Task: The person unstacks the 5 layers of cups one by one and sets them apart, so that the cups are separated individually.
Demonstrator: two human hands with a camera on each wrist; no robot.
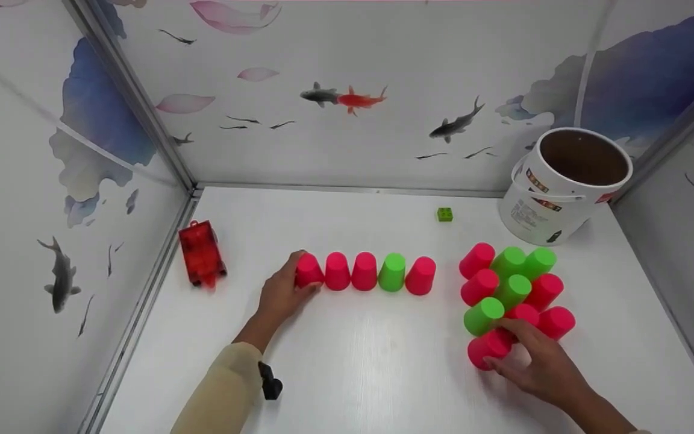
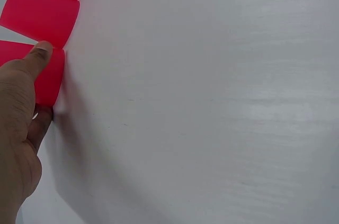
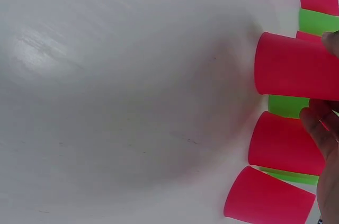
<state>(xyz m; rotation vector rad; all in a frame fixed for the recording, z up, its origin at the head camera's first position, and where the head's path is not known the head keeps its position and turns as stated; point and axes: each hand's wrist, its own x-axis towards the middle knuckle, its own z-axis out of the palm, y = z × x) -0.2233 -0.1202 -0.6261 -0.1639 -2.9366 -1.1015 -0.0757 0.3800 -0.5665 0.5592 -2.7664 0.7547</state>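
My left hand (image 1: 282, 292) grips an upside-down pink cup (image 1: 309, 270) at the left end of a row. Beside it in that row stand two more pink cups (image 1: 350, 271), a green cup (image 1: 392, 272) and another pink cup (image 1: 420, 276). In the left wrist view, thumb and fingers lie around the end cup (image 2: 50, 78). My right hand (image 1: 543, 364) holds a pink cup (image 1: 487, 349) at the near side of a cluster of pink and green cups (image 1: 512, 292). The right wrist view shows this held cup (image 3: 296, 68) between thumb and fingers, in front of other cups.
A white bucket (image 1: 540, 211) with a handle stands at the back right. Near the back edge lies a small green toy block (image 1: 445, 214). A red toy car (image 1: 201, 252) sits by the left side. Printed wall panels (image 1: 353, 150) enclose the white table (image 1: 377, 374).
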